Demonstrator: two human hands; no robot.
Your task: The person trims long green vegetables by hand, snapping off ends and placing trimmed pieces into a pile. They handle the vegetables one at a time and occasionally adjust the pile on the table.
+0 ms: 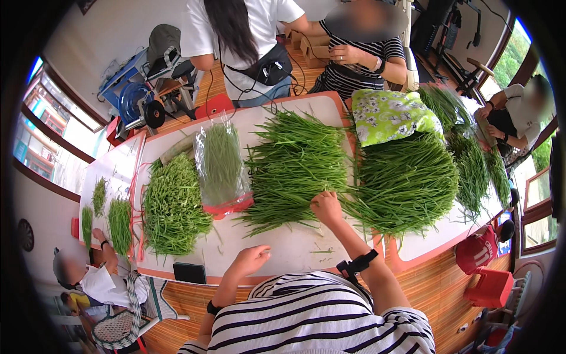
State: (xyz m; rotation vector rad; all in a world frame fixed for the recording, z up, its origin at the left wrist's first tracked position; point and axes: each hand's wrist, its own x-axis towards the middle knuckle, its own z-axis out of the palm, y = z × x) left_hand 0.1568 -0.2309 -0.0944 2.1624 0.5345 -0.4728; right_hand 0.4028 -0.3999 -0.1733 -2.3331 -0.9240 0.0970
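Though one bag [221, 156] lies filled, the middle heap [298, 156] remains loose at my curled right hand [326, 207], my left hand [250, 260] curling nearer, both grips unclear.

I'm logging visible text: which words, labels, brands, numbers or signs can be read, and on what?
Red shirt, lower right: white lettering and a number, which I won't copy out.
Elsewhere: I make out no legible text; any other markings are too small or blurred.
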